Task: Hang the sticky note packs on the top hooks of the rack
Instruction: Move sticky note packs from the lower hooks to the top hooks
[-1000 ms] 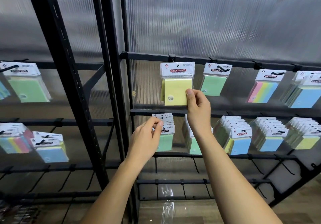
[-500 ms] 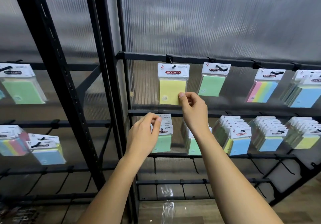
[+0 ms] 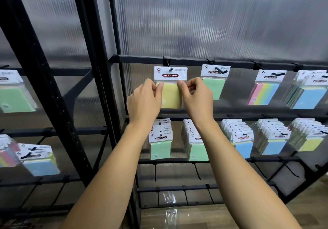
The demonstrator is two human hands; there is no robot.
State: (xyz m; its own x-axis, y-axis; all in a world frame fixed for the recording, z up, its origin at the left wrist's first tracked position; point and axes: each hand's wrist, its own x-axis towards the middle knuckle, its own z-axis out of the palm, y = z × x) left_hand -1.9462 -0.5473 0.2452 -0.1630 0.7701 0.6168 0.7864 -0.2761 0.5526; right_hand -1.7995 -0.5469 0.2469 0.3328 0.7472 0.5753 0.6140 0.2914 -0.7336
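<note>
A yellow sticky note pack (image 3: 170,93) with a white header card hangs on the leftmost top hook (image 3: 170,68) of the black rack (image 3: 142,59). My left hand (image 3: 144,102) pinches the pack's left edge just under the card. Its right edge is pinched by my right hand (image 3: 196,99) at the same height. Along the same top row a green pack (image 3: 213,84), a multicolour pack (image 3: 264,91) and a bunch of blue-fronted packs (image 3: 308,95) hang on their own hooks.
The row below carries thick stacks of green (image 3: 160,143), blue (image 3: 244,144) and yellow (image 3: 309,142) packs. Bare hooks (image 3: 197,172) stick out of the lower bars. A second rack section at left holds more packs (image 3: 16,93). Wooden floor lies underneath.
My left hand rose from the lower row's green stack to the yellow pack's left edge. My right hand slid up from the pack's bottom corner to its upper right edge.
</note>
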